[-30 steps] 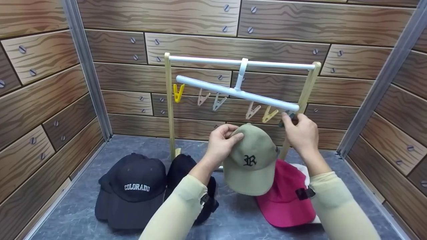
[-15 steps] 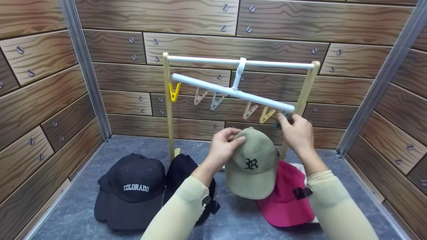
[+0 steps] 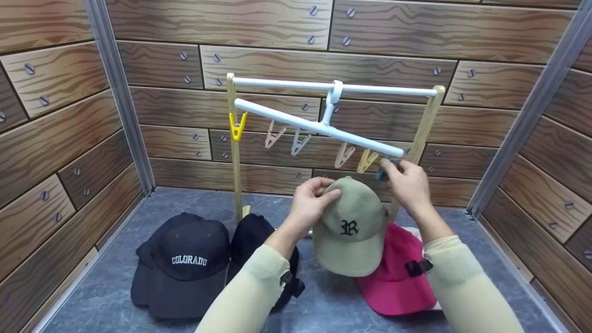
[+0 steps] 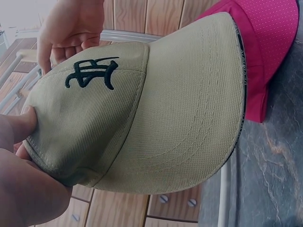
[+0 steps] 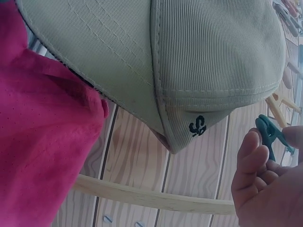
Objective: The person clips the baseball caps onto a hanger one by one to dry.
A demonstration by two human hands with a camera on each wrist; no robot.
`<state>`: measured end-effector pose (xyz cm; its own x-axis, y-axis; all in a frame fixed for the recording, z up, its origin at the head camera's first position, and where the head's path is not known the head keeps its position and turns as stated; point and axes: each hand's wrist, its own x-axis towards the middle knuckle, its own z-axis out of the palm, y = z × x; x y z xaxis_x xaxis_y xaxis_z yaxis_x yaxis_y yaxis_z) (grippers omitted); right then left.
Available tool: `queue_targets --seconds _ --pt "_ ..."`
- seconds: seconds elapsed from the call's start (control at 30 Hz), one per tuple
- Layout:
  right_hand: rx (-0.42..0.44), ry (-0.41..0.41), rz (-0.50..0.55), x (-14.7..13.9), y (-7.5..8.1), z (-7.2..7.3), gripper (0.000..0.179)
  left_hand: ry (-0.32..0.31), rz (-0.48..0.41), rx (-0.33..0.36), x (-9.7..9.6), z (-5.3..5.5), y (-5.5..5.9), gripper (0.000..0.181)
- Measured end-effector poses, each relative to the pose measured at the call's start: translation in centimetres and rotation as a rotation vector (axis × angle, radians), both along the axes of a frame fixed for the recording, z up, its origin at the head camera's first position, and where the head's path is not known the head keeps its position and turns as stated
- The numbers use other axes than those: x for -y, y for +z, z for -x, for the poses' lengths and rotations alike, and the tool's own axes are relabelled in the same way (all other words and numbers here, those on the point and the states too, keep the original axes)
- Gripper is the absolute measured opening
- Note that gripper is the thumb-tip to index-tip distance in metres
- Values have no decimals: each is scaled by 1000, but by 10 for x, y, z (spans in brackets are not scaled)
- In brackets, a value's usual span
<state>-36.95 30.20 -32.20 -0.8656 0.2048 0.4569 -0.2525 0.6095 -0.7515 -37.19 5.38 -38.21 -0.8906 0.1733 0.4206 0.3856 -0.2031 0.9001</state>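
Note:
My left hand [image 3: 311, 198] pinches the crown of an olive-green baseball cap [image 3: 354, 252] between thumb and fingers. The cap hangs in the air, its brim down and its dark letter R facing me. Up and to the right, my right hand [image 3: 410, 185] pinches a teal clothespin [image 5: 268, 132] at the low right end of a white clip hanger [image 3: 319, 126]. In the right wrist view this clothespin sits between thumb and fingers, apart from the cap. The hanger tilts down to the right. Several other clothespins hang along it, including a yellow one [image 3: 237, 127] at the far left.
A wooden rack [image 3: 235, 171] with a white top rod [image 3: 282, 84] carries the hanger. Black caps [image 3: 189, 240] lie on the grey floor at left, another black cap [image 3: 249, 236] beside them. A magenta cap [image 3: 397, 286] lies at right on something white. Wood-patterned walls surround the space.
My right hand has moved slightly left and down with the teal clothespin, and the hanger has shifted left and tilted more. The olive cap dropped slightly and moved right, then held still.

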Motion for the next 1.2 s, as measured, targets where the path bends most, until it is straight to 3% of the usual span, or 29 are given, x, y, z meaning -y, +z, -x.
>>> queue_targets --seconds 0.33,0.67,1.2 --pt "58 103 93 12 1 -4 49 -14 24 20 1 0 1 20" --pt "46 120 125 26 1 -4 41 8 59 21 -6 2 0 23" --pt "72 130 201 35 4 -2 35 -6 47 111 -9 7 -4 24"
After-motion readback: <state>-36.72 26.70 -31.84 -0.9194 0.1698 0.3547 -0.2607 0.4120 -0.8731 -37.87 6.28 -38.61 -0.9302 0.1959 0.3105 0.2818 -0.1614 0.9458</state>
